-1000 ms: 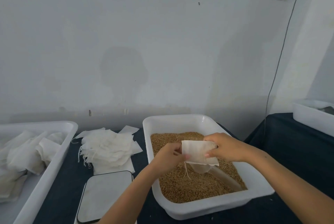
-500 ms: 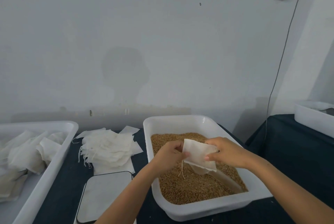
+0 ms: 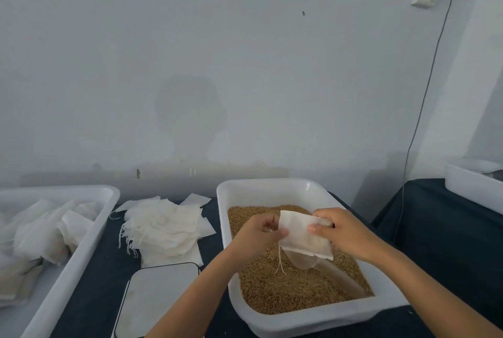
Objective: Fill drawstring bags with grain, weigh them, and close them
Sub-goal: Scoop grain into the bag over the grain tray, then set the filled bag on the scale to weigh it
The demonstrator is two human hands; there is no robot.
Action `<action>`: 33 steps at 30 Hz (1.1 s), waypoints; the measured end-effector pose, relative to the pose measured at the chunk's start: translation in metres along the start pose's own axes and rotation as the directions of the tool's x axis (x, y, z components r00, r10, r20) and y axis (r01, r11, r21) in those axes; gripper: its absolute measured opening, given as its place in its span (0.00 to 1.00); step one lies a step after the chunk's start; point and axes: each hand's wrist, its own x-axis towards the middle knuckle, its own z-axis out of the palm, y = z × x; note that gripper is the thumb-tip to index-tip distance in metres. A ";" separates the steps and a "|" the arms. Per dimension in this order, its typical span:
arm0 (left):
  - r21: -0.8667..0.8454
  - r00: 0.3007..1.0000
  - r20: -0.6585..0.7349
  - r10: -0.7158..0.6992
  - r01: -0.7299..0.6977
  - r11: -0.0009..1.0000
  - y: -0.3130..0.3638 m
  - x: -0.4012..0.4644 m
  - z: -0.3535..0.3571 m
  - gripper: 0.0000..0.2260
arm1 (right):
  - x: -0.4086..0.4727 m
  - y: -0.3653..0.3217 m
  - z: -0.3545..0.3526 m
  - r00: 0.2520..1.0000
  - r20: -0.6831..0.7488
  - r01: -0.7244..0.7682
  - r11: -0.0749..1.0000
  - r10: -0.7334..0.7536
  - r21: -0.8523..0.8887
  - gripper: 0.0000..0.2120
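A small white drawstring bag (image 3: 300,237) hangs flat above the brown grain (image 3: 285,291) in a white tub (image 3: 275,187). My left hand (image 3: 258,234) pinches the bag's left edge. My right hand (image 3: 343,231) grips its right side, thumb on the front. A thin string (image 3: 279,261) dangles from the bag's lower left corner. Under the bag a pale scoop (image 3: 324,269) lies half sunk in the grain. A flat scale (image 3: 160,296) with a light top sits left of the tub.
A loose pile of empty bags (image 3: 163,228) lies on the dark cloth behind the scale. A long white tray (image 3: 81,250) at the left holds more bags. Another white tub (image 3: 473,185) stands at the far right. A cable (image 3: 424,98) hangs down the wall.
Both hands have kept hold of the bag and shifted it slightly lower and to the right over the grain. The bag has tilted a little.
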 end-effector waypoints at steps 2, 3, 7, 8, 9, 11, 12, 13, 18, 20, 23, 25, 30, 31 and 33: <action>0.003 1.000 -0.009 0.019 -0.019 1.000 0.003 0.001 -0.002 0.08 | -0.001 0.003 0.004 0.998 0.039 -0.042 0.996 0.039 0.075 0.11; 0.013 1.000 -0.009 0.030 -0.030 0.999 0.005 0.002 -0.003 0.07 | -0.002 0.004 0.007 0.997 0.063 -0.057 0.994 0.051 0.091 0.10; 0.161 0.993 0.006 0.119 -0.118 0.980 0.015 0.007 -0.006 0.07 | -0.007 0.008 0.027 0.987 0.139 -0.111 0.964 0.079 0.240 0.05; 0.215 0.987 0.035 0.155 -0.159 0.964 0.018 0.007 -0.007 0.08 | -0.008 0.008 0.033 0.985 0.140 -0.130 0.958 0.096 0.256 0.08; 0.284 0.978 0.084 0.190 -0.206 0.936 0.021 0.007 -0.009 0.09 | -0.008 0.007 0.037 0.985 0.134 -0.143 0.953 0.110 0.268 0.10; 0.444 0.944 0.215 0.249 -0.322 0.836 0.027 0.007 -0.013 0.07 | -0.007 0.004 0.044 0.989 0.082 -0.145 0.946 0.126 0.290 0.12; 0.502 0.925 0.273 0.263 -0.370 0.782 0.029 0.008 -0.015 0.06 | -0.007 0.001 0.046 0.991 0.040 -0.134 0.950 0.127 0.281 0.11; 0.540 0.914 0.306 0.267 -0.398 0.742 0.031 0.008 -0.016 0.04 | -0.006 -0.001 0.048 0.993 -0.007 -0.110 0.960 0.116 0.258 0.09; 0.484 0.935 0.143 0.326 -0.353 0.801 0.028 0.005 -0.021 0.06 | -0.002 -0.007 0.056 0.975 -0.199 -0.042 0.958 0.101 0.282 0.06; 0.244 0.973 -0.068 0.219 -0.196 0.950 0.022 -0.001 -0.021 0.16 | -0.001 -0.011 0.054 0.958 -0.271 -0.013 0.955 0.097 0.296 0.05; -0.014 0.984 -0.172 0.056 -0.059 0.998 0.015 -0.011 -0.026 0.10 | 0.002 -0.019 0.047 0.943 -0.328 0.059 0.948 0.049 0.311 0.06; -0.052 0.979 -0.193 0.067 -0.078 0.996 0.016 -0.019 -0.029 0.05 | 0.003 -0.029 0.044 0.944 -0.330 0.118 0.926 0.007 0.359 0.08; -0.110 0.938 -0.323 0.122 -0.166 0.980 0.030 -0.045 -0.044 0.07 | 0.003 -0.068 0.058 0.949 -0.316 0.203 0.764 0.000 0.612 0.06; -0.091 0.922 -0.362 0.138 -0.182 0.979 0.031 -0.052 -0.050 0.06 | 0.003 -0.077 0.065 0.956 -0.290 0.174 0.737 0.031 0.653 0.04; 0.001 0.882 -0.442 0.164 -0.182 0.983 0.031 -0.068 -0.063 0.04 | 0.004 -0.094 0.083 0.968 -0.231 0.102 0.692 0.097 0.715 0.06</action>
